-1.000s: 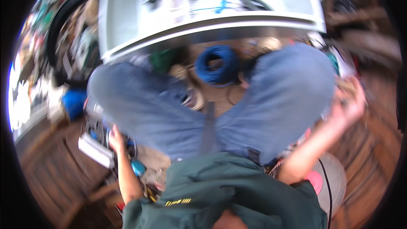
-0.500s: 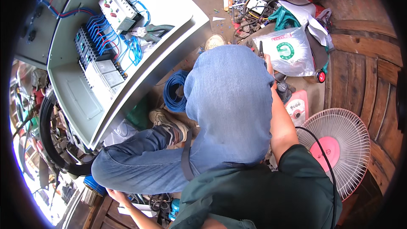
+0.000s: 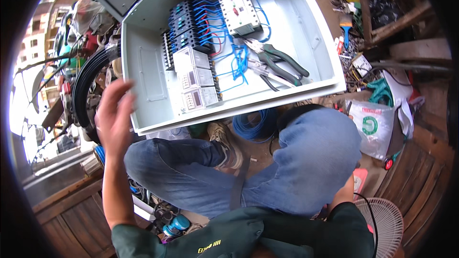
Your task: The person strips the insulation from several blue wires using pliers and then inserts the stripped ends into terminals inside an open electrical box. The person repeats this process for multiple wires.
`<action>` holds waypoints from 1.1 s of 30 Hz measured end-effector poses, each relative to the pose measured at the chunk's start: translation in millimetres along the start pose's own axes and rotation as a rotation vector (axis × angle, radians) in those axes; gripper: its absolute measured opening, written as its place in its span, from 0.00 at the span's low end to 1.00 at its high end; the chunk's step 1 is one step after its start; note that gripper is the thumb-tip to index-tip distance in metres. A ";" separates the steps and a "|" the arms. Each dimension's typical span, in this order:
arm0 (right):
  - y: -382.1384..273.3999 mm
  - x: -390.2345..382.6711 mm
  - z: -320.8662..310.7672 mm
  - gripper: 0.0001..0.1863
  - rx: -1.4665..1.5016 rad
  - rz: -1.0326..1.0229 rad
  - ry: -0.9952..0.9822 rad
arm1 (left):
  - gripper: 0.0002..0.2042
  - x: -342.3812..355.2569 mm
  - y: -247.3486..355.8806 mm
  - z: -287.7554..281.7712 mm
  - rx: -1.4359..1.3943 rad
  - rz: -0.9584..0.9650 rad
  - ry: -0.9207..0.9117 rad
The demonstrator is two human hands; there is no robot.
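Note:
My left hand (image 3: 114, 114) is raised beside the left wall of the pale metal electrical box (image 3: 333, 62), slightly blurred, fingers loosely bent and apart, holding nothing. The box holds dark contactors (image 3: 189, 26), a white breaker row (image 3: 236, 7), pale modules (image 3: 193, 81) and blue wiring (image 3: 239, 59). Green-handled pliers (image 3: 279, 59) lie inside at the right, among other tools. My right forearm (image 3: 344, 191) runs under my raised right knee (image 3: 320, 148), which hides that hand almost entirely.
A black cable coil (image 3: 83, 86) is left of the box, a blue coil (image 3: 251, 126) below it. Right are a white bag (image 3: 370, 129), a blue-handled brush (image 3: 345, 28) and loose clutter (image 3: 363, 67). A fan (image 3: 382, 224) stands behind my right elbow, cable across it.
My left hand has risen from low beside my left leg to the box's side. The view has swung back, bringing the box to the centre. My right hand stays behind the knee.

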State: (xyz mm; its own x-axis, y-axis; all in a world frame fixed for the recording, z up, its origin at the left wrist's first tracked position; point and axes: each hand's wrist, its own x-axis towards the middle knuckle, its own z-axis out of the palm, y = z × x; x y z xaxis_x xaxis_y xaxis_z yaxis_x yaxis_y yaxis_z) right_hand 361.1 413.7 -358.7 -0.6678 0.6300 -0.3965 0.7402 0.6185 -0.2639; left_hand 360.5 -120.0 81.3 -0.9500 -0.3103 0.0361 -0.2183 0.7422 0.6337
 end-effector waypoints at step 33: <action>-61.9 33.6 -56.4 0.16 1.309 -0.160 -0.097 | 0.18 101.4 -4.2 226.3 0.504 0.131 -0.654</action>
State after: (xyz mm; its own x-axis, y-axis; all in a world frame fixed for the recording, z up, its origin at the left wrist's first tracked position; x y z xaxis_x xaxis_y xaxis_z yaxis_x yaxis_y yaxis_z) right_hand 288.3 423.1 -306.1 -0.7867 0.5231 -0.3279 0.2195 -0.2594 -0.9405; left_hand 214.5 -20.2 -92.5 -0.8790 0.0891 -0.4685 -0.0229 0.9734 0.2280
